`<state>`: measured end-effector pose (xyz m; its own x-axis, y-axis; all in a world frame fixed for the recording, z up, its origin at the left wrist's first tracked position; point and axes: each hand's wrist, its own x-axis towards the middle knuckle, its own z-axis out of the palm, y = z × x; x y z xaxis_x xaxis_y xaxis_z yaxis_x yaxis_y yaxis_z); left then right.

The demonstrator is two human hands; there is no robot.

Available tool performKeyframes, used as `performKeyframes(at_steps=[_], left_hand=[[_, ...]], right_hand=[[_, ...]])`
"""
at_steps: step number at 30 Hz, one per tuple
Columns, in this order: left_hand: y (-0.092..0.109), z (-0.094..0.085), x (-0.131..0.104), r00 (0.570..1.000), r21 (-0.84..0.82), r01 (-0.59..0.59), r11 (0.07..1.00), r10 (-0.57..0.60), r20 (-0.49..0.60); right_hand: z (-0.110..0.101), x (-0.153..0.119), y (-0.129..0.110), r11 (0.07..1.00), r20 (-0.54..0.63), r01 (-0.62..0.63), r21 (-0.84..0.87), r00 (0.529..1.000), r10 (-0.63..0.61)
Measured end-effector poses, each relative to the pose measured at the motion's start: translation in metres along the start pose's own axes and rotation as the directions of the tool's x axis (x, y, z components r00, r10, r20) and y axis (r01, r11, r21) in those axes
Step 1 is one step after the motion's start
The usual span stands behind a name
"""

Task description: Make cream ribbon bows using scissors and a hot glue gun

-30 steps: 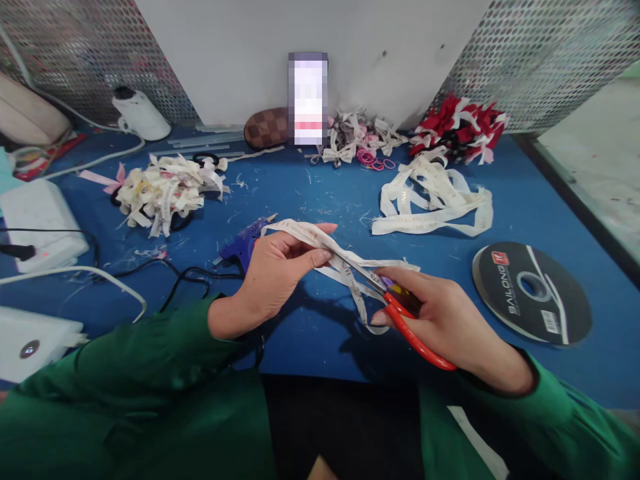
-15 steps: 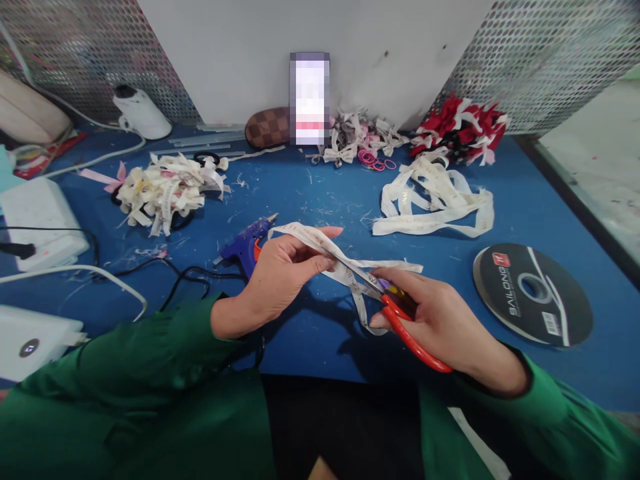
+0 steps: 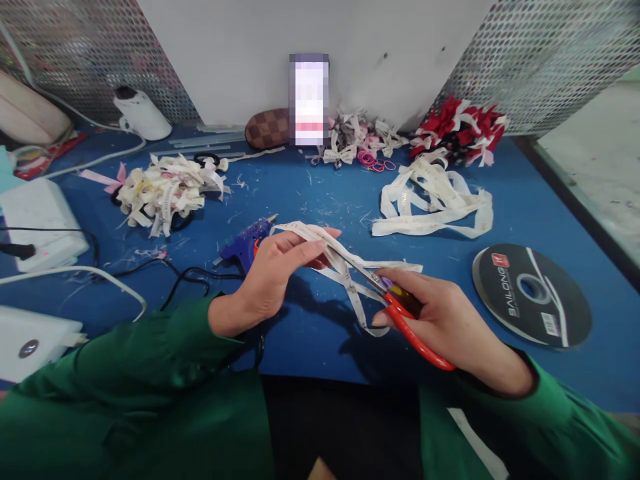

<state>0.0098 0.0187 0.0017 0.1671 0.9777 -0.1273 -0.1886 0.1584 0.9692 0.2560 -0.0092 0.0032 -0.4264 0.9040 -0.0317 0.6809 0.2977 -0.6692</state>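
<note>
Between thumb and fingers, my left hand (image 3: 280,270) pinches a printed white ribbon (image 3: 356,300) that hangs in loops towards the right. My right hand (image 3: 443,317) is wrapped round the red-handled scissors (image 3: 413,337). Their blades point up and left along the ribbon, with the tips close to my left thumb. Whether the blades are fully closed cannot be made out. Behind my left hand lies a blue glue gun (image 3: 247,243), partly hidden by it.
A black ribbon spool (image 3: 560,287) lies at right, below a loose pile of white ribbon (image 3: 435,217). Cream bows (image 3: 165,190) are heaped at left, red and white bows (image 3: 460,130) at back right. A phone (image 3: 310,100) leans on the back panel; cables (image 3: 185,273) cross the left side.
My left thumb has straightened and slid slightly up along the ribbon near the blade tips. The right hand and scissors have shifted very slightly right.
</note>
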Motion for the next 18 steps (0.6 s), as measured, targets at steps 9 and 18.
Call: performKeyframes(at_steps=[9, 18], left_hand=[[0.0018, 0.0021, 0.0021, 0.988, -0.030, -0.048, 0.998, 0.043, -0.151], [0.0010, 0.0019, 0.0038, 0.990, -0.058, -0.044, 0.997, 0.036, -0.135]], right_hand=[[0.0011, -0.0001, 0.0017, 1.000, -0.023, 0.001, -0.023, 1.000, -0.001], [0.0005, -0.0009, 0.0040, 1.000, -0.024, -0.003, -0.013, 1.000, 0.003]])
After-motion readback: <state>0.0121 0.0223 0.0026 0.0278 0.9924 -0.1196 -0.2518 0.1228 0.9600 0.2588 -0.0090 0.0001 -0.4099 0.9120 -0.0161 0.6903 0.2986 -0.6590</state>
